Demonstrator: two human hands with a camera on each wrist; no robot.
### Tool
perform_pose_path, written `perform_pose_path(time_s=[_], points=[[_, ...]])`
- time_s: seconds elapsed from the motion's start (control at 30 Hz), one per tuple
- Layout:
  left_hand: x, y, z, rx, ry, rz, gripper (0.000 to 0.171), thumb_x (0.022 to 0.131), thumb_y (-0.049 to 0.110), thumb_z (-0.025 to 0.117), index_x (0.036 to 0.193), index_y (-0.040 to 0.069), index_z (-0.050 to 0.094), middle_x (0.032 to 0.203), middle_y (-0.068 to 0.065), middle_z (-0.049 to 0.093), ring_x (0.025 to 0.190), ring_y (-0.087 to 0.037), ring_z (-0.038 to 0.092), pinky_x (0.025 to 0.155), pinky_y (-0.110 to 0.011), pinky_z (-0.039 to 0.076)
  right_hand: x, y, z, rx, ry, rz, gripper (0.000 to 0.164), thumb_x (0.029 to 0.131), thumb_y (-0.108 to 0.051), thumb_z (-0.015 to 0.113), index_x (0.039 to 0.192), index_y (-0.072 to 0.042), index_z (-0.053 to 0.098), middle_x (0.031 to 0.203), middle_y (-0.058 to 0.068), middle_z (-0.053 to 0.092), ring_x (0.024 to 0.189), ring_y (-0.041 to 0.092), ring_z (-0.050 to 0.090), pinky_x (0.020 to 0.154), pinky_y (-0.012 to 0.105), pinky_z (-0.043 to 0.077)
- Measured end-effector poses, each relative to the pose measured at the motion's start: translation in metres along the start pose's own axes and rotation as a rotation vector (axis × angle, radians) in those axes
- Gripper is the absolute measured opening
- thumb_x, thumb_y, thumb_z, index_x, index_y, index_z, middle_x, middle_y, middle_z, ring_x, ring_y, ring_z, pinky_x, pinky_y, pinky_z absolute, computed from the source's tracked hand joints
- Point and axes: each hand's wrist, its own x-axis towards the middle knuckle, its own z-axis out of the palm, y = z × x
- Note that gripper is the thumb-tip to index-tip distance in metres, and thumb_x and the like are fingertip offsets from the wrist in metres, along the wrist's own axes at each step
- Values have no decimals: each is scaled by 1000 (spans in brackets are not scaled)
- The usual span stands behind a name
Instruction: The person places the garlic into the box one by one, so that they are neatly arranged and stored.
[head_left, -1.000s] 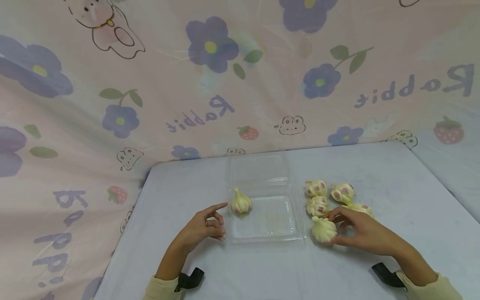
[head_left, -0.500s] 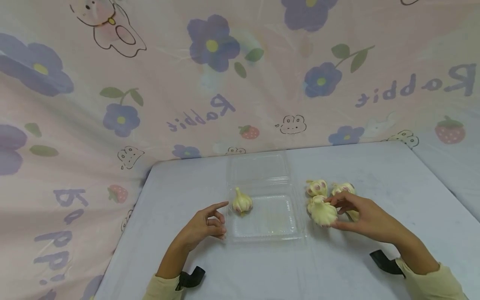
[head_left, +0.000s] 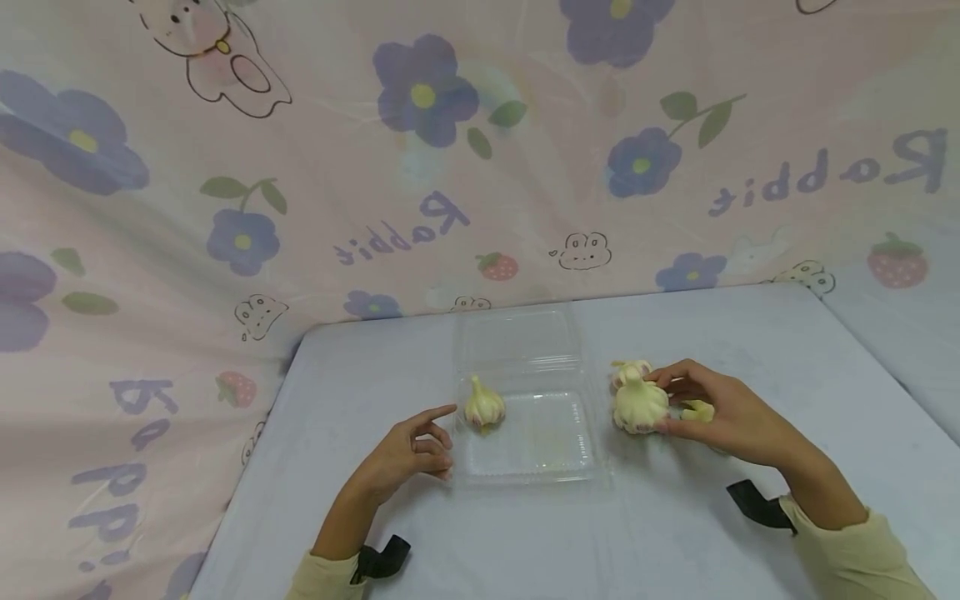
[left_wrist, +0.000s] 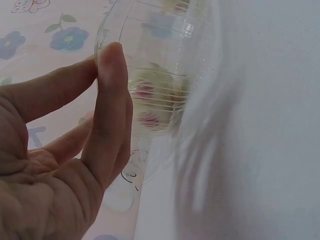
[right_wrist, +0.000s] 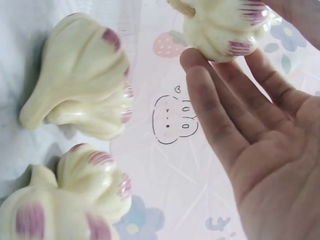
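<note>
My right hand [head_left: 723,417] holds a pale garlic bulb [head_left: 640,406] between thumb and fingers, off the cloth at the right. In the right wrist view the same garlic bulb [right_wrist: 222,27] shows purple streaks. Behind and under that hand are more garlic bulbs, partly hidden, such as one [head_left: 697,411] beneath the palm. My left hand [head_left: 411,450] is at the left edge of a clear plastic box [head_left: 525,477], index finger extended and the others loosely bent. Its fingertips appear to touch the rim. One garlic bulb [head_left: 484,405] stands in the box's back left corner, stem up.
The box's hinged lid [head_left: 517,337] lies folded back toward the wall. Several loose garlic bulbs, including this one [right_wrist: 82,80], are grouped right of the box. A white cloth [head_left: 360,367] covers the table, and a printed curtain [head_left: 315,167] hangs behind and at the left.
My right hand has moved away from me with the garlic bulb, from the front of the pile to over it, and the bulb now points stem up. The left hand has stayed put.
</note>
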Motion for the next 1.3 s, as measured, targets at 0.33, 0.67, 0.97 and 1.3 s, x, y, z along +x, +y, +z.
perform_pose_path(time_s=[0.33, 0.67, 0.97, 1.3], points=[[0, -1, -1, 10, -3, 3, 78, 88, -3, 70, 156, 8, 32, 111, -12, 50, 83, -14, 66, 79, -34, 62, 2, -1, 0, 31, 10, -13, 44, 83, -17, 81, 120, -24, 58, 127, -12, 62, 108, -8, 60, 89, 9, 50], [-2, 1, -4, 12, -13, 21, 80, 88, -2, 70, 156, 7, 30, 110, -11, 49, 81, -12, 66, 78, -33, 62, 6, 2, 3, 34, -6, 37, 45, 84, -22, 81, 123, -27, 57, 128, -9, 61, 110, -8, 59, 89, 12, 52], [4, 3, -4, 41, -6, 21, 76, 90, -2, 68, 156, 8, 31, 110, -12, 52, 81, -13, 67, 78, -31, 62, 9, -1, 5, 36, 6, 72, 49, 87, -24, 78, 129, -27, 54, 133, -3, 57, 110, -9, 58, 91, 17, 54], [0, -2, -5, 34, -7, 11, 76, 90, 0, 68, 156, 8, 32, 110, -10, 52, 78, -13, 67, 76, -30, 61, 21, -13, 22, 48, 2, 51, 48, 88, -29, 77, 130, -31, 54, 134, -8, 59, 112, -1, 62, 93, 22, 55]])
